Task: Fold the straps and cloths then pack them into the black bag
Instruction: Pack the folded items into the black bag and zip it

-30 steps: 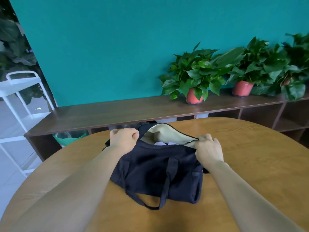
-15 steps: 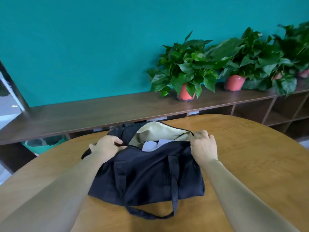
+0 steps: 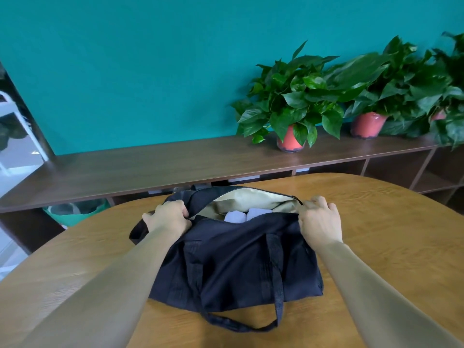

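Gripping black bag (image 3: 233, 267) at open zip ends w/ L hand (image 3: 168, 218) & R hand (image 3: 320, 221), both clenched on fabric; white cloths (image 3: 247, 214) inside; atop wooden table (image 3: 389, 234).

The black bag (image 3: 233, 262) shows a beige lining (image 3: 253, 199) and what seem pale lavender cloths (image 3: 244, 215); the surface (image 3: 389, 234) is grained tan wood.

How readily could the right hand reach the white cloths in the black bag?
Probably yes: the black bag gapes open over the white cloths, though the right hand must first release it.
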A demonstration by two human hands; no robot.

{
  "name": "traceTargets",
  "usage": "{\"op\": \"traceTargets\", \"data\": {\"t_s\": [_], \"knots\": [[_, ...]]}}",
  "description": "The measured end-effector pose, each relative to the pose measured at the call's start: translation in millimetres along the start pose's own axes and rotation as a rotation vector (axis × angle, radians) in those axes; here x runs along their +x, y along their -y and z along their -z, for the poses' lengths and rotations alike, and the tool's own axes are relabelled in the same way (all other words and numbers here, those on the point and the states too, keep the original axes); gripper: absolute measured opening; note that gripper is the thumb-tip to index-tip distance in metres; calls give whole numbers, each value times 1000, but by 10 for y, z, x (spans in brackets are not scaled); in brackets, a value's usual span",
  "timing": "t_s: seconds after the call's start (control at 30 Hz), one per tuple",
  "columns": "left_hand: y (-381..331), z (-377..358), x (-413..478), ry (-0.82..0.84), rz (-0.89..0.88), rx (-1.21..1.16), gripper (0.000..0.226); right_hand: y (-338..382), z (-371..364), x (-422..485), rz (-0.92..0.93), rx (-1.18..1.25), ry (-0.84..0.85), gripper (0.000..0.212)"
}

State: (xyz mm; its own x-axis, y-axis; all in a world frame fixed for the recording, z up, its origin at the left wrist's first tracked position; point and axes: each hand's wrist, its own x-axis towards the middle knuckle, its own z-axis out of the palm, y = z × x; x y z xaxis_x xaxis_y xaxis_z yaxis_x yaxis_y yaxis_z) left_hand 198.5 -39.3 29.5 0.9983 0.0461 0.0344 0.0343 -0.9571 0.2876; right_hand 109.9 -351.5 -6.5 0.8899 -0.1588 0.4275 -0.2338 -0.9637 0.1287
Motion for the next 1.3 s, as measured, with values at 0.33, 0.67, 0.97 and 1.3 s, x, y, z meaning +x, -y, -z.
{"op": "traceTargets", "data": {"t_s": [0.33, 0.67, 0.97, 1.3], "knots": [[396, 534, -225, -230, -105, 85, 4, 43, 307, 64, -85, -86, 153, 23], [943, 655, -491, 32, -275, 122, 29, 148, 384, -13, -107, -81, 195, 27], [1017, 697, -547, 141, -235, -275, 15, 81, 274, -50, -309, 429, 167, 26], [248, 616, -744, -142, -273, 68, 58, -113, 283, -194, -571, 879, 262, 51]]}}
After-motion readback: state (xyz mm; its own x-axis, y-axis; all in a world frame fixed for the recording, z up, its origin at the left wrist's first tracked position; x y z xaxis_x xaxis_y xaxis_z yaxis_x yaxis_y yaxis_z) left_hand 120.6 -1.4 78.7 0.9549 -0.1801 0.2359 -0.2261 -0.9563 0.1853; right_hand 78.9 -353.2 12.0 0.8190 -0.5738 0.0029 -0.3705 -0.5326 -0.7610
